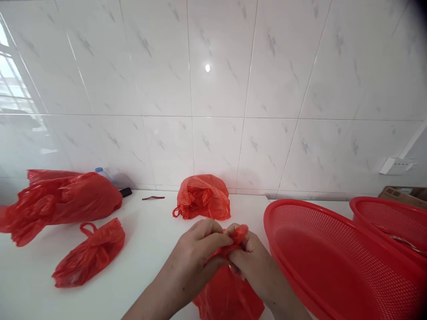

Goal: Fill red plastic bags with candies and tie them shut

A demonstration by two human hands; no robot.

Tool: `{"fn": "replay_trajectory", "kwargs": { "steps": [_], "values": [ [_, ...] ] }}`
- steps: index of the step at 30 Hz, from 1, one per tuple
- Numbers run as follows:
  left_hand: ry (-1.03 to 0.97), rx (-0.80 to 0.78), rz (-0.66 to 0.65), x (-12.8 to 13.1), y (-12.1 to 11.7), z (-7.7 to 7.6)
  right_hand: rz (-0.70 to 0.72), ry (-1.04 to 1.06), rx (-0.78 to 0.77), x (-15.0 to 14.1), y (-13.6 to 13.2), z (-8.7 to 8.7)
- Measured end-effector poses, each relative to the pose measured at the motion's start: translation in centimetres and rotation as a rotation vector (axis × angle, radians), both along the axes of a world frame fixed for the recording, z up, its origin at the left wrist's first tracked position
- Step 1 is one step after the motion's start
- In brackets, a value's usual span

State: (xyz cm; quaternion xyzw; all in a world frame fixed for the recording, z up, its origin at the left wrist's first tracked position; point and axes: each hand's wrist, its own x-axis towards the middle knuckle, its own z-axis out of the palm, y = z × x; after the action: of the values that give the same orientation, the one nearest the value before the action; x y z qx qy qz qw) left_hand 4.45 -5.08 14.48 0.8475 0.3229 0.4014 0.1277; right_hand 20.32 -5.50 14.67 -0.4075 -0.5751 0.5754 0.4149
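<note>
L hand (pixel 204 249) & R hand (pixel 251 262), both curled nearly closed, pinch the gathered top of the red bag (pixel 230 295) at 6 o'clock, over the table (pixel 150 231); step's prob. knotting or unpicking it, so next move likely calls for steady fingertip grip w/ opp. pull.

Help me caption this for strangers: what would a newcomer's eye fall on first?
Probably the left hand and right hand, both gripping a red bag at bottom centre. Then the big basket at right and the bulky bag at far left, both vivid red against the white table.
</note>
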Motion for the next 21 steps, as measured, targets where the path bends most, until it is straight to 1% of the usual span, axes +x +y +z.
{"fn": "replay_trajectory", "kwargs": {
  "steps": [3,5,8,10,13,16,18,19,21],
  "values": [
    [-0.018,0.008,0.017,-0.1,0.2,-0.6,0.062,-0.048,-0.033,0.5,0.1,-0.3],
    [-0.033,0.037,0.016,0.0,0.1,-0.7,0.057,-0.05,-0.036,0.7,0.4,-0.7],
    [-0.059,0.104,-0.019,0.2,0.1,-0.8,0.025,-0.041,-0.012,0.7,0.9,-1.5],
    [-0.067,0.105,-0.014,0.2,0.3,-1.1,0.061,-0.059,0.004,0.7,1.2,-1.8],
    [-0.087,-0.016,0.081,-0.2,0.7,-1.5,0.158,-0.047,0.064,1.2,1.2,-1.7],
    [-0.117,-0.176,0.199,-0.8,1.1,-1.7,0.25,-0.006,0.175,2.2,1.1,-1.2],
    [-0.131,-0.242,0.235,-1.0,1.2,-1.8,0.261,-0.055,0.258,2.6,0.9,-0.9],
    [-0.135,-0.254,0.232,-1.0,1.2,-1.8,0.248,-0.094,0.283,2.7,0.9,-0.8],
    [-0.133,-0.254,0.201,-0.9,1.0,-1.9,0.199,-0.161,0.27,2.6,0.8,-0.7]
  ]
}}
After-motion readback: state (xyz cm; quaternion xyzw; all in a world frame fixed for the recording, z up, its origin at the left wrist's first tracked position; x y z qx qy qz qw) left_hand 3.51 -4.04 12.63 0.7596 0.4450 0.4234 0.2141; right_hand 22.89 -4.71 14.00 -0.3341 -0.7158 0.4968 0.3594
